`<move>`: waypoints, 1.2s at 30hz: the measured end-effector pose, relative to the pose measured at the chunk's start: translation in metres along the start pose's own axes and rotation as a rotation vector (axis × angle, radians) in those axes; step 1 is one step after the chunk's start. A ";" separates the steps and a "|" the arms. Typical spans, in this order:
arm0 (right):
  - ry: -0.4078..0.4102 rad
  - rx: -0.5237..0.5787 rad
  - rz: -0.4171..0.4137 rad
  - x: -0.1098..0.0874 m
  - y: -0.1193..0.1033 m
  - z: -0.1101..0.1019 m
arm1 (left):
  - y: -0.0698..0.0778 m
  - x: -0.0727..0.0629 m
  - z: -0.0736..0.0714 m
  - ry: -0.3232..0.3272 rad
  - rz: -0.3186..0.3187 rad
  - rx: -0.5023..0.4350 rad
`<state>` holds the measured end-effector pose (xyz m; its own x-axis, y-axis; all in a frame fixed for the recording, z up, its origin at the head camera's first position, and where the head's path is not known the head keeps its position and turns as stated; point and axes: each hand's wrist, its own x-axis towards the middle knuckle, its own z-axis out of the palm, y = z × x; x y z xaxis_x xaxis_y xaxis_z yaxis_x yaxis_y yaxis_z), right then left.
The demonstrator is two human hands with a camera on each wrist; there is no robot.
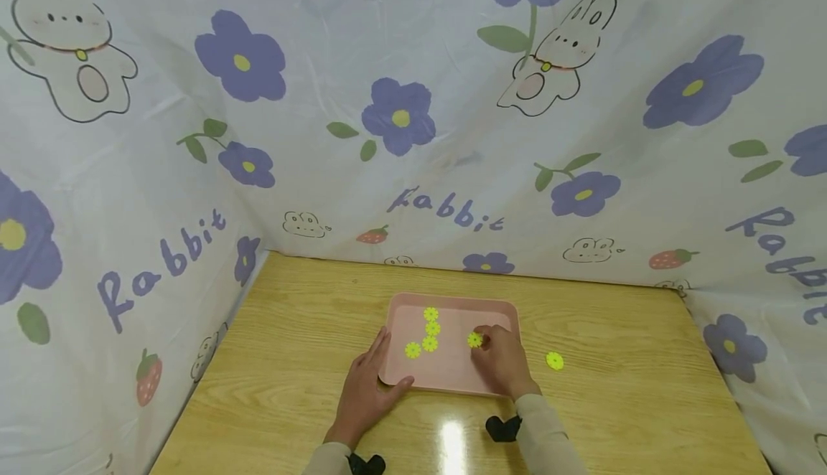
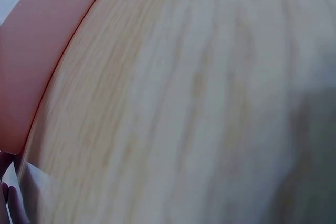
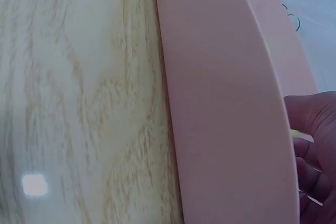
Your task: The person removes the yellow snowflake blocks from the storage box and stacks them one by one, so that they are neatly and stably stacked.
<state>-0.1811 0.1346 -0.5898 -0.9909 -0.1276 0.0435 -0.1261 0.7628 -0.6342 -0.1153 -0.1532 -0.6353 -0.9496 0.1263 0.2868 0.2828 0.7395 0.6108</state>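
Note:
A shallow pink tray (image 1: 452, 382) lies on the wooden table. Toward its left half are several yellow-green notched discs, three in a column (image 1: 432, 328) and one disc (image 1: 413, 350) lower left. My right hand (image 1: 502, 361) reaches over the tray's right side and pinches another yellow-green disc (image 1: 474, 340) between thumb and fingers. In the right wrist view, only a sliver of that disc (image 3: 295, 133) shows beside the right hand (image 3: 317, 150). My left hand (image 1: 370, 392) rests at the tray's lower left corner, fingers along the left side and thumb spread at the front rim.
One more yellow-green disc (image 1: 554, 361) lies on the wooden table (image 1: 620, 389) to the right of the tray. A white curtain (image 1: 310, 173) printed with rabbits and purple flowers surrounds the table at the back and sides.

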 end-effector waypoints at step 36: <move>0.037 0.161 0.011 -0.014 0.002 -0.031 | 0.001 0.001 -0.001 0.003 0.011 0.014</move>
<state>-0.1686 0.1575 -0.5679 -0.9937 -0.0936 0.0622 -0.1084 0.6519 -0.7505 -0.1156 -0.1532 -0.6343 -0.9459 0.1325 0.2961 0.2915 0.7474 0.5969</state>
